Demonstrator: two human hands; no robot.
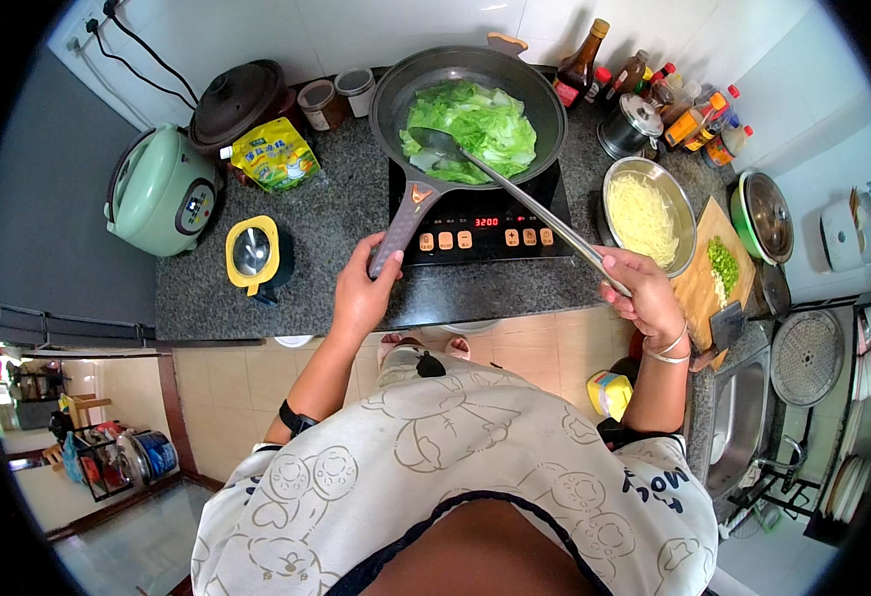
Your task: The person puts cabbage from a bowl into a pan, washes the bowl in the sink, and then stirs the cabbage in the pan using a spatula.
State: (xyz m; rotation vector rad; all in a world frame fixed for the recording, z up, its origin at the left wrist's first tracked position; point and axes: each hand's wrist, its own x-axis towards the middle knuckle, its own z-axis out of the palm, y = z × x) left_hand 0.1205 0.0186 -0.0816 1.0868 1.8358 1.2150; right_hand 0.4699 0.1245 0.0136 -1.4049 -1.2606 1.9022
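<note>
My left hand [365,287] grips the handle of a dark frying pan [549,153], which stands on a black induction cooktop [488,249] with a lit red display. My right hand [645,290] is closed around the end of a long metal spatula [547,214]. The spatula's head rests at the left side of a heap of green leafy vegetable pieces [480,123] in the pan. Just beyond my right hand, a steel bowl [690,238] holds pale yellow shreds [640,216]. Chopped green and pale bits [722,264] lie on a wooden cutting board [692,305].
A green rice cooker [156,194], yellow pouch [275,155], lidded clay pot [236,104] and yellow-rimmed container [272,257] stand left. Sauce bottles [581,65] and a metal pot [629,127] stand back right. A cleaver [726,325] lies on the board near the sink [737,432].
</note>
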